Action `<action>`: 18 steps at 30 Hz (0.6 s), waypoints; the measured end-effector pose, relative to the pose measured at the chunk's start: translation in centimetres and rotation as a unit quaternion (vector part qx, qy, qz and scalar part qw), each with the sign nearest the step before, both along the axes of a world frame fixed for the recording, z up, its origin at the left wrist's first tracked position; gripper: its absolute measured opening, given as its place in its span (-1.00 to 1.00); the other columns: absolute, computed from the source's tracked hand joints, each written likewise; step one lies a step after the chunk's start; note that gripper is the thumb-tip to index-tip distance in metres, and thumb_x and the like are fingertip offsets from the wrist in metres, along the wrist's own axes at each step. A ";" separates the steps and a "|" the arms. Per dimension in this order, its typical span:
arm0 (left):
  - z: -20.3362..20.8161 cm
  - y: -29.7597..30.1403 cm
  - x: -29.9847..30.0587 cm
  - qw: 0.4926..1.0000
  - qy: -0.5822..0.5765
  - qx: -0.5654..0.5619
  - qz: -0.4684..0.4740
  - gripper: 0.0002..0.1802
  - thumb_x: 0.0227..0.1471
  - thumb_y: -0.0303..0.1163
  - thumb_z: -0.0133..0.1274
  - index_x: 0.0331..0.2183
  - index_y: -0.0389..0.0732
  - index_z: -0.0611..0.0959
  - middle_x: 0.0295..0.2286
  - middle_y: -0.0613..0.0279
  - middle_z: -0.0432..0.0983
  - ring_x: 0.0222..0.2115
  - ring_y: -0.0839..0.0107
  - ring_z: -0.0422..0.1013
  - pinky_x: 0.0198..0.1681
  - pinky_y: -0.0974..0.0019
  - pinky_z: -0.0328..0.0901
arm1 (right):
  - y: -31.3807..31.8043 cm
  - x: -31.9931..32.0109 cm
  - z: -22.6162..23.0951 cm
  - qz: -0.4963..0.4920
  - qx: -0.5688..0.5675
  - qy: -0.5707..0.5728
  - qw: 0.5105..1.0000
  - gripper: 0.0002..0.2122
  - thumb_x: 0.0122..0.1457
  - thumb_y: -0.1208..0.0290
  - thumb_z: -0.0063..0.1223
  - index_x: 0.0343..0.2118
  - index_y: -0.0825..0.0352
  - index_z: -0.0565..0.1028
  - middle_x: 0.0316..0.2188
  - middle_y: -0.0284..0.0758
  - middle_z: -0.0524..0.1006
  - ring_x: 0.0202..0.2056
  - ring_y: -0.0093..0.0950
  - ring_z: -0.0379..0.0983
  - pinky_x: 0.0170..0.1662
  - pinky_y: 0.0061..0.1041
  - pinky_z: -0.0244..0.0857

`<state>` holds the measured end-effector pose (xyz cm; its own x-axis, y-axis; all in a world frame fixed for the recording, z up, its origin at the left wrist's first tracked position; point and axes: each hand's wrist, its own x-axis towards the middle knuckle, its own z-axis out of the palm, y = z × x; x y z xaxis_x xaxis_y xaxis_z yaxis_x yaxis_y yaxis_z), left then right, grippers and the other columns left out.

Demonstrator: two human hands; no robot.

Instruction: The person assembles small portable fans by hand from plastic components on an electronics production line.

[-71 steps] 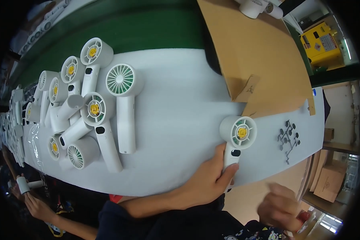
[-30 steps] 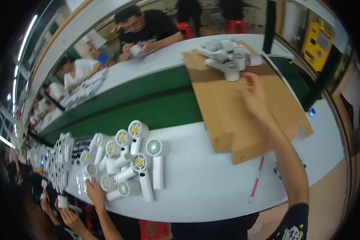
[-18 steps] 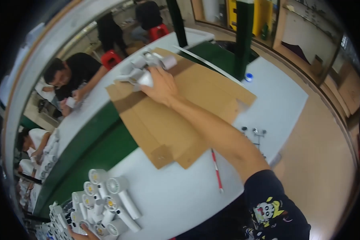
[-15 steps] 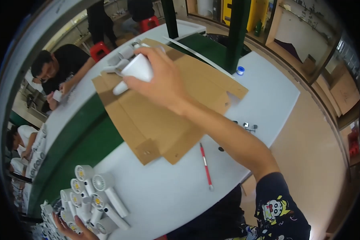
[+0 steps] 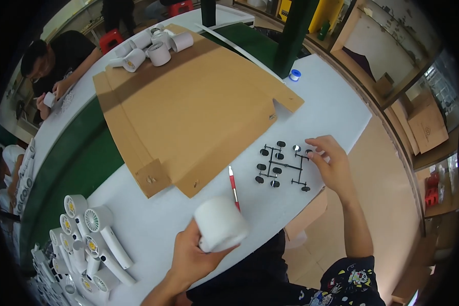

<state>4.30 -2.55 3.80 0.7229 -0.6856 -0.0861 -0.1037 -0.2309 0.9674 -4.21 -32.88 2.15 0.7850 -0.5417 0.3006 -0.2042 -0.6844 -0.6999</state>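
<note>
My left hand (image 5: 194, 255) is closed around a white handheld fan (image 5: 222, 224), raised over the near edge of the table. The fan's round head faces away, and its handle is hidden by my palm. To the right, my right hand (image 5: 334, 166) has its thumb and forefinger around a small black oval piece (image 5: 309, 152). That piece sits at the corner of a black plastic sprue frame (image 5: 285, 165), which carries several more shiny oval pieces and lies on the white table.
A flattened cardboard sheet (image 5: 188, 107) covers the table's middle, with several white fans (image 5: 159, 53) at its far end. More fans (image 5: 98, 219) crowd the near left. A red pen-like tool (image 5: 233, 186) lies between. A blue-and-white spool (image 5: 295, 75) stands by a dark green post (image 5: 290, 46). Co-workers sit left.
My right hand has left the fan at the cardboard's far end and come back to the black sprue. From the near-left pile, my left hand has moved right and now holds a fan.
</note>
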 end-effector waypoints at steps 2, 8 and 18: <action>0.3 -1.3 -0.1 0.997 0.005 0.021 -0.073 -0.53 -0.30 -0.59 0.21 -0.20 -0.27 0.53 -0.35 0.13 0.56 -0.33 0.30 0.52 -0.23 0.42 0.36 | -1.3 -0.6 -0.7 0.049 -0.049 0.069 0.995 -0.77 0.00 0.63 0.06 -0.24 0.32 0.53 -0.40 -0.33 0.45 -0.42 -0.49 0.39 -0.34 -0.59 0.30; -0.7 -9.2 -1.4 0.916 -0.311 -0.015 -0.252 -0.69 -0.34 -0.55 0.13 -0.37 -0.22 0.58 -0.02 0.15 0.36 -0.01 0.20 0.31 -0.18 0.28 0.40 | -2.3 -0.5 -0.3 0.083 -0.018 0.138 0.987 -0.82 -0.03 0.64 0.08 -0.31 0.35 0.54 -0.48 -0.33 0.45 -0.47 -0.49 0.37 -0.39 -0.56 0.26; -4.6 -14.3 -1.4 0.863 -0.410 0.063 -0.288 -0.71 -0.26 -0.44 0.13 -0.37 -0.32 0.56 -0.01 -0.14 0.32 0.06 0.13 0.24 -0.22 0.26 0.42 | -3.3 -1.1 -1.0 0.127 -0.050 0.108 0.985 -0.87 -0.07 0.67 0.08 -0.41 0.37 0.51 -0.46 -0.31 0.48 -0.47 -0.44 0.39 -0.38 -0.55 0.29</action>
<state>2.95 -16.86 -0.81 0.1192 -0.9740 0.1926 -0.8749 -0.0114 0.4843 -5.35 -36.16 1.20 0.9429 -0.2958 0.1528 -0.1547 -0.7956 -0.5858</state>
